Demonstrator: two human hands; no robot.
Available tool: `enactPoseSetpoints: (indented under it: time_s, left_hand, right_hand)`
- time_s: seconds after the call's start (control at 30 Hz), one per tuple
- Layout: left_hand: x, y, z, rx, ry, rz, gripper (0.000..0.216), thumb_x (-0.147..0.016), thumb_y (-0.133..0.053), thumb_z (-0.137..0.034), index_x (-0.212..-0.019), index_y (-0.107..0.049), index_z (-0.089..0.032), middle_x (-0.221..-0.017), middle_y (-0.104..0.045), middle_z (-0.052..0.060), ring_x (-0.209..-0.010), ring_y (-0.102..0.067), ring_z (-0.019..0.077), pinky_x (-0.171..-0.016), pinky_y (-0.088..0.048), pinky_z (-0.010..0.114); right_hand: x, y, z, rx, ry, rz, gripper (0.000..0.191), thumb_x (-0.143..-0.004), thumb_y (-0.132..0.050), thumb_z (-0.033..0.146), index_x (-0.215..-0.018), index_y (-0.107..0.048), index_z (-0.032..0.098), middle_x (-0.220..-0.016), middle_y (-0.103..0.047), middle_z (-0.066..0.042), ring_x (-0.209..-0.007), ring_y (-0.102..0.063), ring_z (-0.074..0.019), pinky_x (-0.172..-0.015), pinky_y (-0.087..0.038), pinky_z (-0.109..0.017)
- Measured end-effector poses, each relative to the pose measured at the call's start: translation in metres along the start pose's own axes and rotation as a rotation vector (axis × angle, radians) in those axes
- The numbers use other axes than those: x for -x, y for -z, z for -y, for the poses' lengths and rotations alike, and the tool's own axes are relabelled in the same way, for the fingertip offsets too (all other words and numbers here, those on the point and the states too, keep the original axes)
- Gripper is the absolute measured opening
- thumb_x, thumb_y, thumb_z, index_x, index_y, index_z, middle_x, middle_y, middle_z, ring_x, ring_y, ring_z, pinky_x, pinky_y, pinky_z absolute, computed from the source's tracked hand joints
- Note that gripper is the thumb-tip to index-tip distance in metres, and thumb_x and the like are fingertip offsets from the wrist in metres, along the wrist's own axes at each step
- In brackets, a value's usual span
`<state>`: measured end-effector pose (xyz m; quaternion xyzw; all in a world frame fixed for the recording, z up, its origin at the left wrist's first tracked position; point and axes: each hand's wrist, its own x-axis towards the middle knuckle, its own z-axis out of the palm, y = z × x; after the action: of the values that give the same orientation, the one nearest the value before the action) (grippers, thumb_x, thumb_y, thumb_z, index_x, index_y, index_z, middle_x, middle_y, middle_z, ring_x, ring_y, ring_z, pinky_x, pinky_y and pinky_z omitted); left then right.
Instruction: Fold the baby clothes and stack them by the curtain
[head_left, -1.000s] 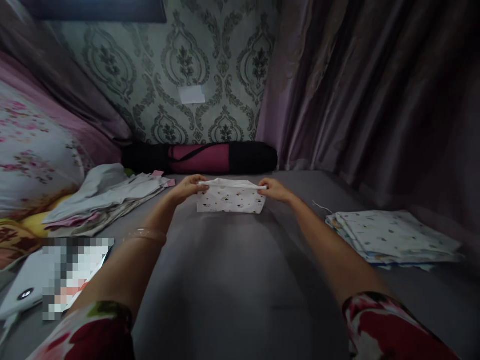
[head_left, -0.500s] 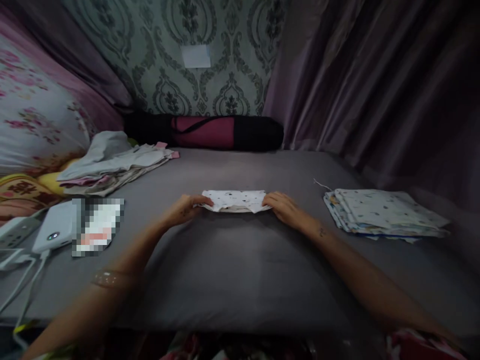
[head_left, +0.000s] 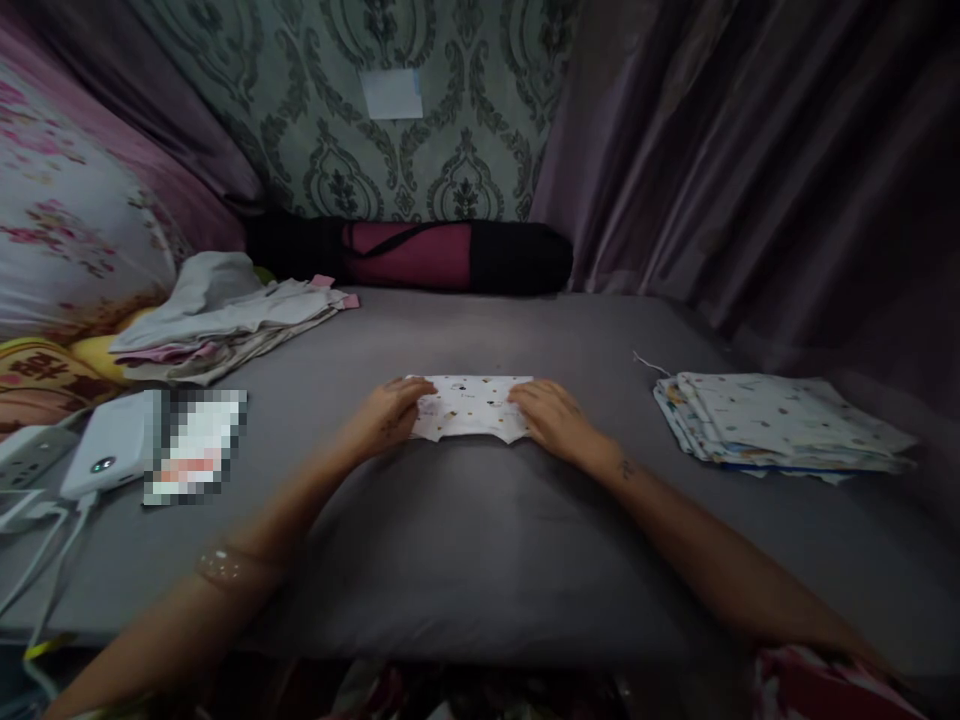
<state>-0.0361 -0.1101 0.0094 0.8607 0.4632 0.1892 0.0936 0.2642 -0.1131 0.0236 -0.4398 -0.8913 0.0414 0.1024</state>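
Grey bed [head_left: 480, 560]: both hands [head_left: 390, 420] [head_left: 551, 420] flat on folded cloth [head_left: 469, 405].

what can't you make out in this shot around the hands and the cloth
Head view, hidden: ends of the small white printed cloth lie under the left hand and right hand; pinching or pressing, unclear.
Blurred: flat item beside the white power bank, pixelated over.
Too small and dim: layer count in the folded printed cloth stack.

White cloth [head_left: 469, 405] — small dark-and-gold print
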Motion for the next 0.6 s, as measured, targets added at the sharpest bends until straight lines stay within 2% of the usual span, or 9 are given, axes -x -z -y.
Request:
enactPoseSetpoints:
  time_s: [0.1,0.23,0.43,0.6]
  left_hand:
    - [-0.019,-0.012,-0.022,-0.112,0.007,-0.021,0.047,-0.096,-0.030,-0.028,-0.137,-0.049,-0.013,-0.142,-0.053,0.013,-0.136,-0.044,0.0233,-0.116,-0.029,0.045]
    - [-0.035,-0.029,-0.036,-0.250,-0.006,0.044,0.055,-0.099,-0.026,-0.038,-0.145,-0.037,-0.010,-0.152,-0.040,0.015,-0.146,-0.026,0.0256,-0.120,-0.018,0.047]
    - [-0.040,-0.053,-0.022,-0.311,0.024,0.099,0.060,-0.100,-0.018,-0.042,-0.149,-0.031,-0.009,-0.155,-0.033,0.015,-0.147,-0.023,0.0243,-0.120,-0.014,0.044]
    - [-0.040,-0.059,-0.016,-0.279,0.050,0.134,0.062,-0.100,-0.017,-0.046,-0.151,-0.028,-0.012,-0.157,-0.031,0.014,-0.146,-0.025,0.0232,-0.120,-0.015,0.042]
  right_hand:
    - [-0.022,-0.011,0.021,0.008,-0.013,-0.064,0.049,-0.096,-0.031,0.020,-0.142,-0.047,0.011,-0.148,-0.045,-0.012,-0.140,-0.034,-0.0223,-0.118,-0.020,-0.041]
    - [-0.043,-0.028,0.034,0.031,0.013,-0.059,0.055,-0.098,-0.027,0.028,-0.147,-0.038,0.004,-0.154,-0.036,-0.016,-0.146,-0.023,-0.0240,-0.121,-0.011,-0.043]
    - [-0.052,-0.047,0.022,-0.004,-0.020,0.006,0.058,-0.097,-0.029,0.030,-0.148,-0.034,0.004,-0.155,-0.033,-0.015,-0.146,-0.024,-0.0246,-0.120,-0.013,-0.044]
    - [-0.054,-0.054,0.018,-0.047,-0.052,0.051,0.059,-0.097,-0.028,0.030,-0.151,-0.030,0.005,-0.156,-0.031,-0.013,-0.145,-0.025,-0.0246,-0.120,-0.014,-0.044]
